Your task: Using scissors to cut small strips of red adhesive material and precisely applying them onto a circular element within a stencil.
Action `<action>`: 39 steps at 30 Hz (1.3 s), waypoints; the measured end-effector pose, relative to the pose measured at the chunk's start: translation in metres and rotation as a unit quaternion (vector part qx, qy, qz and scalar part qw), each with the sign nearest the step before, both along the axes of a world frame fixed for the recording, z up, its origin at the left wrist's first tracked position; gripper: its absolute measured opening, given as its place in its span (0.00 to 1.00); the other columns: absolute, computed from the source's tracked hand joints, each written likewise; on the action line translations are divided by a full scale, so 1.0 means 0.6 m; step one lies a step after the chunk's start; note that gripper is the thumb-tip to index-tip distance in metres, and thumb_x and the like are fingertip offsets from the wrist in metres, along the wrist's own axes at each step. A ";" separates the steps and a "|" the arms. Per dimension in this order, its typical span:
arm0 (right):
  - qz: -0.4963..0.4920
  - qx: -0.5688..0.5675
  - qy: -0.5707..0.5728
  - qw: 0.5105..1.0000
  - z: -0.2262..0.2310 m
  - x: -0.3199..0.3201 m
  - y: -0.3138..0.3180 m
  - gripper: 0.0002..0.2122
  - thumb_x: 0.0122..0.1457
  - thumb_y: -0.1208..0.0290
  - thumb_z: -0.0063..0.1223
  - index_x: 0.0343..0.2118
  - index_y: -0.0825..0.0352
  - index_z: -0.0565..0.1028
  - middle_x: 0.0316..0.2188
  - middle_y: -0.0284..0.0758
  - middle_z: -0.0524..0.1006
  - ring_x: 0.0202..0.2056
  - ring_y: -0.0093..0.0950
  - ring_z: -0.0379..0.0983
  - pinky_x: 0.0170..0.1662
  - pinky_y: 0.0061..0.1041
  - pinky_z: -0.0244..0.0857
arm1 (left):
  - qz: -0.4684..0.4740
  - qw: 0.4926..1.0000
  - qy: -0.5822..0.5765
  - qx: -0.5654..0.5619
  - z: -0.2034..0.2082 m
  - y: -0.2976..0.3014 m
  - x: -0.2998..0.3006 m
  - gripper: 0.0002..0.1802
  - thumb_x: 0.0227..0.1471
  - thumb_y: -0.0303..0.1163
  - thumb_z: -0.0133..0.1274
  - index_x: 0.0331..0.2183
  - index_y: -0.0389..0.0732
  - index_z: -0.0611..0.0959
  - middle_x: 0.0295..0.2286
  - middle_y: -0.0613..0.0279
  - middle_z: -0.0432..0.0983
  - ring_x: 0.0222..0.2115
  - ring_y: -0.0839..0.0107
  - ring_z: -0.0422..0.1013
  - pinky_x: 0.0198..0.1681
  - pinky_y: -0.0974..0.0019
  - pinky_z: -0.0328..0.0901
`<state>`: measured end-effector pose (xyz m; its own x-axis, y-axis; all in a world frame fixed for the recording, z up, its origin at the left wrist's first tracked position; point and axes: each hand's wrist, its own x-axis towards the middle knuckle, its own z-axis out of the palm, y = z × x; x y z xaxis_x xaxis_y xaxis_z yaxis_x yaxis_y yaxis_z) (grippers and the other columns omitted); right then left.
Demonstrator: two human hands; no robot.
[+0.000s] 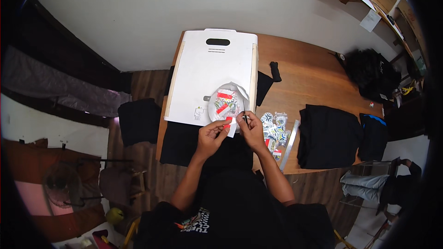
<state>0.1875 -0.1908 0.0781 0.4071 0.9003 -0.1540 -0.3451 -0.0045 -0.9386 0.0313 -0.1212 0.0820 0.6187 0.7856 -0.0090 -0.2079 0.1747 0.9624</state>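
My left hand [211, 138] pinches a small red and white strip [229, 121] between thumb and fingers. Close beside it, my right hand [252, 131] is closed round a slim black tool [245, 116]; its kind is too small to make out. Just beyond both hands a round, whitish container [212, 109] rests on the near end of a white board [194, 78]. Inside it lie red and white pieces [224, 95] and patterned cut-outs. Black cloth [184, 143] spreads under the board's near edge, below my hands.
Patterned cut-outs [275, 131] and a metal ruler [290, 145] lie on the wooden table [304, 74] to the right. Past them are folded black cloth [330, 136] and a black bag [374, 74]. Another person [392, 182] is at the far right. A chair [117, 185] stands left.
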 end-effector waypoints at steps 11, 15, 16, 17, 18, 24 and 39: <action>0.033 -0.029 -0.063 0.997 -0.015 0.006 0.004 0.07 0.66 0.67 0.54 0.40 0.65 0.72 0.15 0.18 0.65 0.15 0.08 0.55 0.19 0.14 0.45 | -0.025 0.996 0.032 0.084 -0.013 0.024 -0.003 0.07 0.57 0.16 0.54 0.39 0.29 0.81 0.34 0.60 0.80 0.36 0.79 0.74 0.41 0.76 0.68; -0.035 0.003 -0.018 0.999 -0.017 -0.008 0.000 0.06 0.66 0.70 0.53 0.40 0.67 0.71 0.24 0.24 0.76 0.25 0.08 0.65 0.27 0.11 0.55 | 0.033 0.995 0.064 0.072 0.004 0.021 0.015 0.09 0.55 0.16 0.57 0.40 0.30 0.81 0.35 0.61 0.79 0.36 0.79 0.74 0.42 0.76 0.68; -0.080 0.013 0.008 0.997 -0.015 -0.013 0.002 0.07 0.66 0.70 0.53 0.40 0.67 0.71 0.23 0.24 0.75 0.23 0.08 0.64 0.25 0.11 0.53 | 0.043 0.995 0.065 0.057 0.010 0.017 0.020 0.10 0.54 0.16 0.58 0.40 0.30 0.81 0.35 0.61 0.79 0.36 0.79 0.75 0.42 0.75 0.68; -0.080 0.013 0.008 0.997 -0.017 -0.016 0.004 0.07 0.66 0.70 0.53 0.40 0.67 0.71 0.23 0.24 0.75 0.23 0.08 0.64 0.25 0.11 0.53 | 0.043 0.995 0.064 0.058 0.003 0.016 0.023 0.10 0.54 0.16 0.58 0.40 0.30 0.81 0.35 0.61 0.79 0.36 0.79 0.75 0.42 0.75 0.68; -0.088 0.016 0.015 0.996 -0.022 -0.019 0.005 0.07 0.66 0.69 0.53 0.39 0.66 0.70 0.22 0.23 0.75 0.21 0.08 0.61 0.22 0.12 0.51 | 0.057 0.995 0.044 0.063 -0.009 0.017 0.027 0.10 0.54 0.16 0.58 0.40 0.30 0.81 0.36 0.60 0.79 0.37 0.78 0.75 0.43 0.75 0.69; -0.080 0.018 0.034 0.996 -0.028 -0.022 -0.011 0.09 0.69 0.65 0.49 0.41 0.66 0.70 0.16 0.21 0.68 0.14 0.09 0.54 0.18 0.14 0.45 | 0.089 0.994 0.010 0.058 -0.007 0.022 0.030 0.10 0.54 0.15 0.58 0.40 0.30 0.82 0.38 0.58 0.78 0.39 0.75 0.75 0.45 0.75 0.69; 0.035 0.069 0.116 0.990 -0.039 -0.052 -0.057 0.20 0.73 0.53 0.31 0.39 0.67 0.68 0.13 0.23 0.53 0.12 0.16 0.44 0.19 0.19 0.43 | 0.098 0.994 0.011 0.041 0.010 0.028 0.022 0.17 0.55 0.15 0.57 0.47 0.29 0.81 0.39 0.59 0.78 0.36 0.81 0.70 0.42 0.77 0.65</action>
